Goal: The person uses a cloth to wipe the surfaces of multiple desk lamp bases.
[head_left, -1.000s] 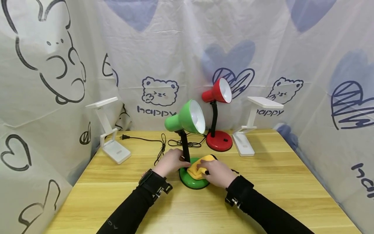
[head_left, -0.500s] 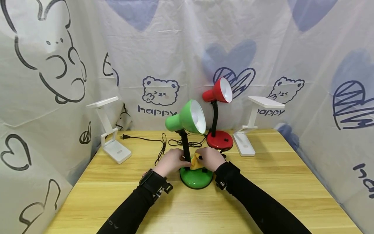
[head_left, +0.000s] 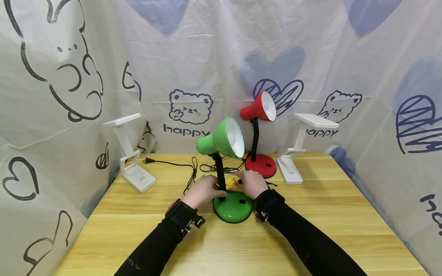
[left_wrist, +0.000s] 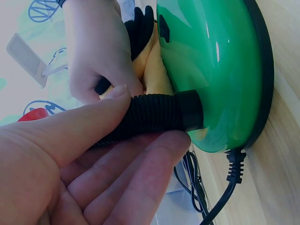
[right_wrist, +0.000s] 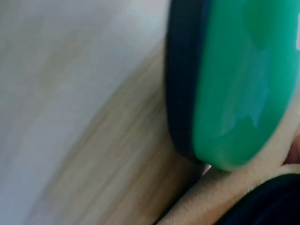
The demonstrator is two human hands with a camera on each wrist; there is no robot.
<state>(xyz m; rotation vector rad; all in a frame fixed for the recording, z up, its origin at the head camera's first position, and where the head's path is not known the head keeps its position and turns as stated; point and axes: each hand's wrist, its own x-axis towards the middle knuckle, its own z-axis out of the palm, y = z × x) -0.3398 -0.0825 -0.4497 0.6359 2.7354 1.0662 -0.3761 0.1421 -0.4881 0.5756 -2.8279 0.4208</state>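
A green desk lamp [head_left: 217, 142] with a black ribbed neck [left_wrist: 152, 111] stands upright near the table's middle. Low on that neck, my left hand [head_left: 203, 190] grips it between thumb and fingers. My right hand [head_left: 253, 184] holds a yellow cloth [head_left: 232, 184] with black parts, pressed at the far side of the round green base [head_left: 232, 209]. In the left wrist view the cloth lies between the neck and the base's edge, and the right hand bunches it. The right wrist view shows the cloth [right_wrist: 220, 190] against the base's rim. Its fingertips are partly hidden.
Behind stands a red desk lamp [head_left: 259, 165]. White folding lamps stand at left [head_left: 139, 178] and right [head_left: 290, 171]. Coiled black cords and a plug [head_left: 148, 160] lie at the back of the wooden table [head_left: 310, 230]. Printed curtains surround it.
My right hand and the cloth have moved from the right front of the green base, over its top, to its far side. The left hand has stayed on the neck.
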